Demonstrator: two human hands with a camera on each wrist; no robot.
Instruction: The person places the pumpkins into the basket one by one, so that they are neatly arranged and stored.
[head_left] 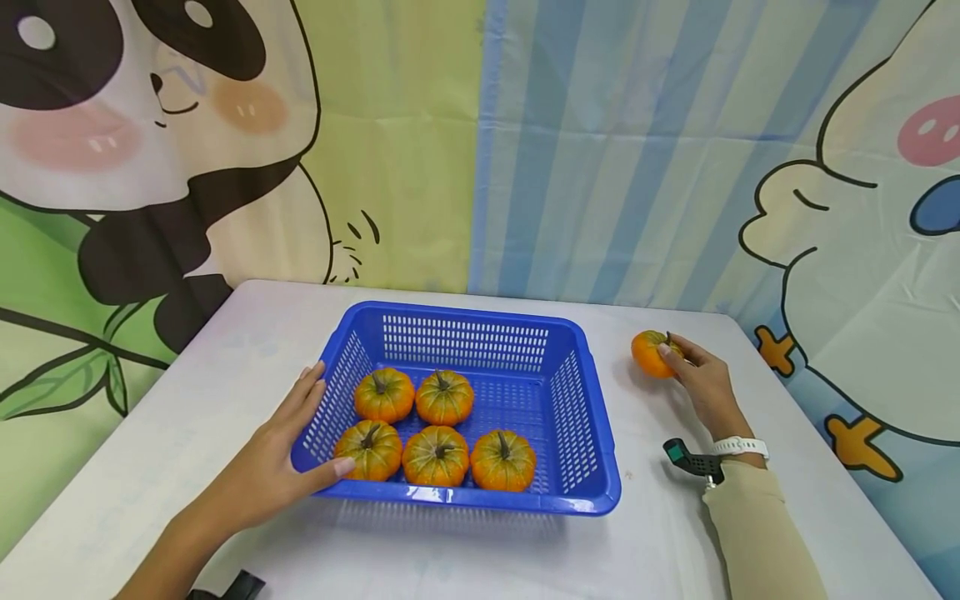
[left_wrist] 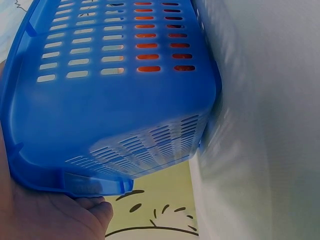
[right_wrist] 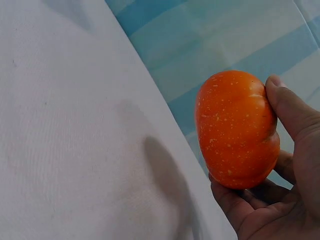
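A blue plastic basket (head_left: 600, 467) with slotted walls holds several small orange-and-green pumpkins (head_left: 442, 398), set toward its left and near side. My left hand (head_left: 273, 454) rests against its near left corner, fingers extended along the left rim and the thumb across the front rim. In the left wrist view, part of that hand (left_wrist: 60, 215) shows below the basket's rim. To the right of the basket, my right hand (head_left: 705, 387) holds another small pumpkin (right_wrist: 237, 130) between thumb and fingers. A shadow on the table lies apart from this pumpkin.
A white cloth covers the table (head_left: 465, 558). Behind it hangs a cartoon-printed curtain (head_left: 600, 150) with a panda on the left. A white band (head_left: 741, 447) circles the right wrist, and a dark camera mount (head_left: 693, 462) sits beside it.
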